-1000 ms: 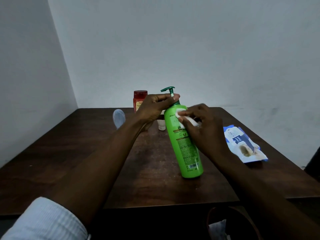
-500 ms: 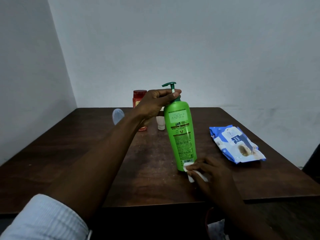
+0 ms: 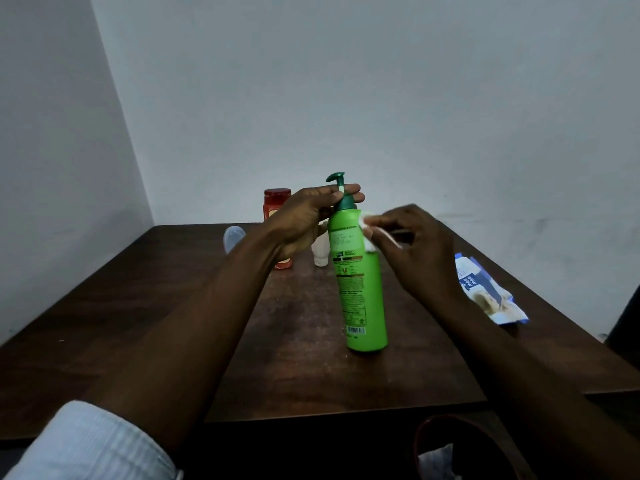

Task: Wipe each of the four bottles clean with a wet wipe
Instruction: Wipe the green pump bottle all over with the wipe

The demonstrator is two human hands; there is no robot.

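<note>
Left hand [image 3: 308, 220] grips one green bottle [image 3: 360, 292] of four, right hand [image 3: 415, 247] pinches one wet wipe [image 3: 367, 237] against it

We record one tall green plastic pump bottle [image 3: 360, 289], its base at the middle of the dark brown wooden table [image 3: 138, 323], leaning slightly. Our left hand [image 3: 304, 223] grips its dark green pump neck. Our right hand [image 3: 415, 251] pinches a white wet wipe [image 3: 367, 233] against its upper right side. Toward the far edge we count a red-lidded orange-red jar [image 3: 277, 202], a small whitish bottle [image 3: 320, 251] and a pale blue translucent bottle [image 3: 233, 237]; the first two are partly hidden behind our left hand. Near the right edge lies a blue-and-white wipes packet [image 3: 491, 296]. A white ribbed sleeve [image 3: 86, 445] covers our left upper arm.
</note>
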